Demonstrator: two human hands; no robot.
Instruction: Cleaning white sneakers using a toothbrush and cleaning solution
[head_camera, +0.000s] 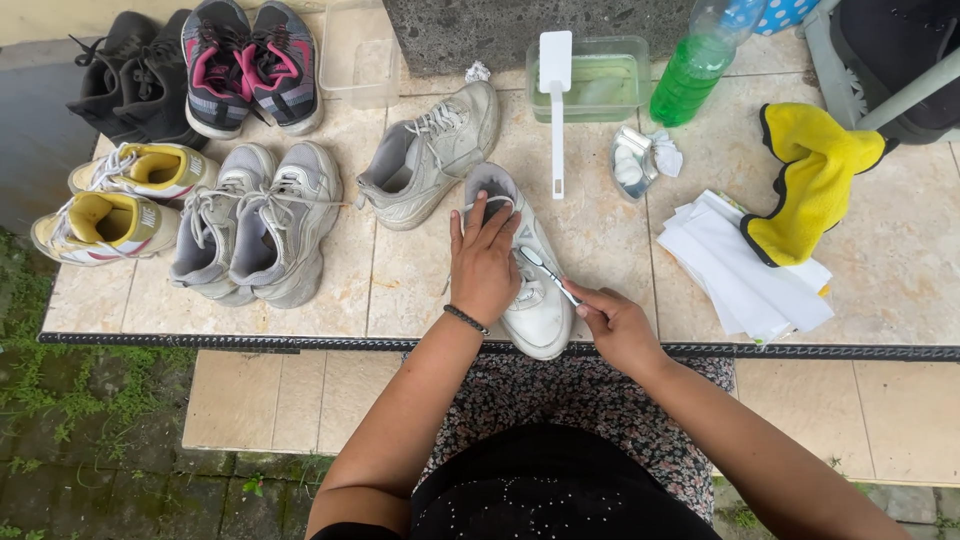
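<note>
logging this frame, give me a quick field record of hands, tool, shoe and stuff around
left hand: flat on the white shoe, fingers at its opening
right hand: grips a toothbrush, head on the shoe's laces
shoe spot: edge of tiled ledge
left of it: grey pair, yellow-lined pair
right of it: white cloths, yellow cloth
behind: tub, green bottle

Bare surface (410, 275) left of my left hand (484, 268), open up to the grey shoe pair (255, 220). Right of my right hand (618, 325), paper stack (745, 265) and yellow cloth (810, 180) block; long-handled brush (556, 100) and spare shoe (430, 155) crowd ahead.
</note>
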